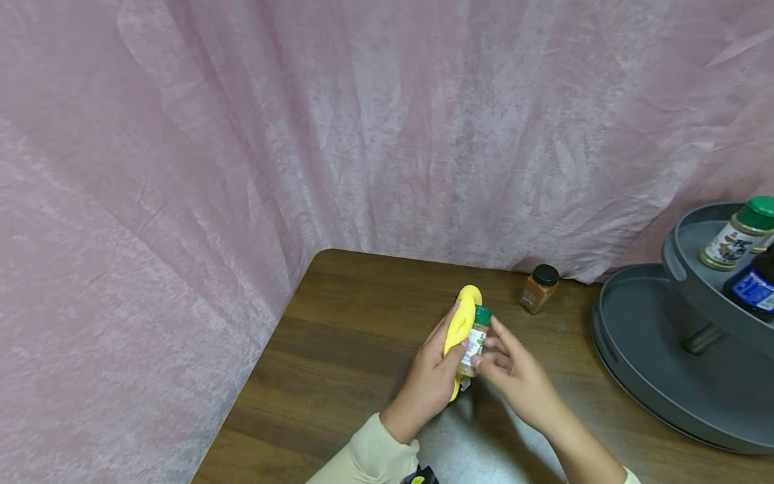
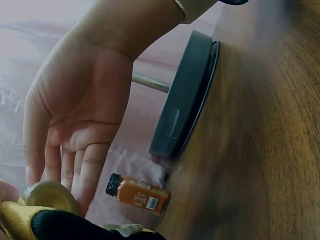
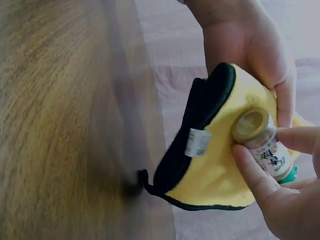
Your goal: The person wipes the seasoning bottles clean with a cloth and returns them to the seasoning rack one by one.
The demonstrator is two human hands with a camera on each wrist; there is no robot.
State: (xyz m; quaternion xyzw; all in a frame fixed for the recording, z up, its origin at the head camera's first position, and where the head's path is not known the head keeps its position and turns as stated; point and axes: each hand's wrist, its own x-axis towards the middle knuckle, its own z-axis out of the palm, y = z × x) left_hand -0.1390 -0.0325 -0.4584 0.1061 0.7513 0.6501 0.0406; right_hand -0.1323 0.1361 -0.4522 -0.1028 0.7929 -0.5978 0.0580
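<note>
Right grip [image 1: 514, 370] pinches green-capped jar [image 1: 475, 341]; left grip [image 1: 428, 378] holds yellow cloth [image 1: 461, 325] against it (steady jar, snug cloth should work best).

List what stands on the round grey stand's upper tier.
A white-labelled, green-capped jar and a dark, blue-labelled bottle. Anything behind them is mostly covered; the right of the tier is out of frame.

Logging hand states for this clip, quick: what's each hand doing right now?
Left hand: holding the yellow cloth.
Right hand: holding the green-capped jar between thumb and fingers.
</note>
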